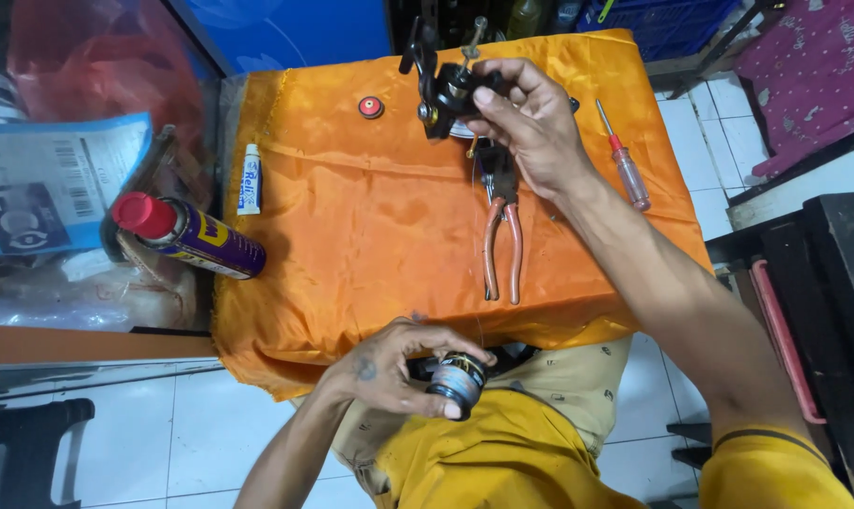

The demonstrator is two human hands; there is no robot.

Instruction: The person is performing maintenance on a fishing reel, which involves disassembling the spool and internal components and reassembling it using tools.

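Down near the lap, the left hand (389,368) pinches a fishing-reel spool (458,382) in its fingertips. Farther out, over the orange cloth (351,226), the right hand (530,123) grips what looks like the black reel body (446,90), pliers (502,236) lying below.

Reel parts in both hands over orange cloth (351,236)

Left hand (389,368) gripping spool (457,382) near lap; right hand (530,123) holding black reel body (446,94), probably, above pliers (502,236); screwdriver (623,160) just beside.
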